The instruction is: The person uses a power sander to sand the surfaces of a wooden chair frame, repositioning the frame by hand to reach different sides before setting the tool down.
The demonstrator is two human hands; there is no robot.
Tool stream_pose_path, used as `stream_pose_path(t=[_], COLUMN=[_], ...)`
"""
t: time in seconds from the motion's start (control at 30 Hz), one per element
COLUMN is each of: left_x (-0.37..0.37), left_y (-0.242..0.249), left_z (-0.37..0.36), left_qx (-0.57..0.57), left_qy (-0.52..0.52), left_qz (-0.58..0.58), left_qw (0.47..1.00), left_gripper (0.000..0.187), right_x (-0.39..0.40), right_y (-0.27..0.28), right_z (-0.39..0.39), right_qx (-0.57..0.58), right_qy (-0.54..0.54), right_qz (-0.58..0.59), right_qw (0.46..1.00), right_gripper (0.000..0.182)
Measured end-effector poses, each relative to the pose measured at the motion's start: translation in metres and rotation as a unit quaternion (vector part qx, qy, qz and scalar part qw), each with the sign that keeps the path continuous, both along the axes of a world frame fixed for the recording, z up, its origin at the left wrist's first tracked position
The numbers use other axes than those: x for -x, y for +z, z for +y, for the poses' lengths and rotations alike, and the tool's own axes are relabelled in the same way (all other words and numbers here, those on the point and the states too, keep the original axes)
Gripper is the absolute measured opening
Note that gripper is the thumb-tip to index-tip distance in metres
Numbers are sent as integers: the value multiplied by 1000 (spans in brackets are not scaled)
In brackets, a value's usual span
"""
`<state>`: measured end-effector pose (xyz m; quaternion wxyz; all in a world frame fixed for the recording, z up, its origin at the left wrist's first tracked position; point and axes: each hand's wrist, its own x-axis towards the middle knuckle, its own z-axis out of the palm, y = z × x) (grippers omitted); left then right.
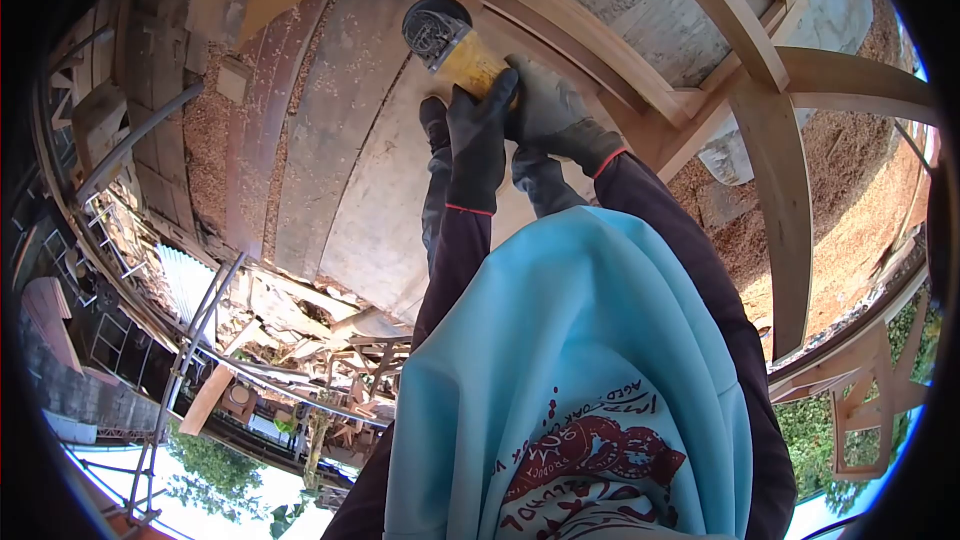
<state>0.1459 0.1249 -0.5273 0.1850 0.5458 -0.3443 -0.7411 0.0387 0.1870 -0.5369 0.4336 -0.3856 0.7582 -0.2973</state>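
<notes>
A yellow angle grinder point(470, 62) with a grey-and-black round head is held low over the wooden boards point(380, 180), near my feet. My left hand point(476, 135), in a dark glove with a red cuff edge, is wrapped around its yellow body. At the tool's rear end is my right hand point(570, 130), gloved the same way. It appears closed on the grinder, though its fingers are partly hidden. Whether the disc touches the boards cannot be made out.
Curved timber frame pieces point(770, 120) rise on the right. Sawdust and shavings point(750, 240) cover the ground beside them. A small wood block point(234, 80) lies on the left boards. Metal pipe rails point(205, 330) and scrap wood point(330, 305) stand beyond the lower left edge.
</notes>
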Motion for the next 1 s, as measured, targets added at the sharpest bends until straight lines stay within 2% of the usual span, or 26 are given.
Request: stream_pose_path(t=[0.1, 0.17, 0.27, 0.4, 0.57, 0.6, 0.63, 0.7, 0.73, 0.83, 0.9, 1.0], left_x=[26, 47, 70, 65, 19, 14, 13, 12, 14, 42, 64, 84], left_y=[-2, -3, -13, -15, -3, 0, 0, 1, 0, -6, -12, -13], left_z=[-16, -25, -31, -25, -14, -11, -10, -12, -15, -27, -31, -34], left_qx=[-8, 8, 35, 22, 10, -2, -3, -12, -11, 16, 36, 30], left_qy=[-11, -62, -84, -77, -36, -8, -9, 6, 8, -36, -73, -74], left_qz=[2, -28, -10, -14, -52, -18, -19, -14, -15, -65, -49, -2], left_qw=[1000, 998, 996, 997, 998, 1000, 1000, 1000, 1000, 997, 995, 997], left_gripper=[46, 49, 51, 52, 53, 53, 53, 53, 53, 54, 55, 56], right_x=[24, 39, 57, 54, 22, 14, 13, 10, 13, 33, 49, 73], right_y=[0, -8, -24, -19, 5, 0, 0, 1, 1, -9, -26, -37], right_z=[-9, -11, -15, -11, -8, -6, -5, -9, -11, -15, -14, -14], right_qx=[33, 24, 25, 12, 15, 11, 10, 49, 50, 10, 27, 29], right_qy=[-26, -50, -74, -73, -13, -7, -8, -21, -18, -16, -70, -55], right_qz=[-5, 10, 10, -6, -4, 3, 2, 2, 1, 1, 17, 33], right_qw=[999, 998, 997, 997, 1000, 1000, 1000, 999, 999, 1000, 997, 998], right_gripper=[45, 53, 57, 55, 45, 57, 57, 46, 46, 49, 54, 58])
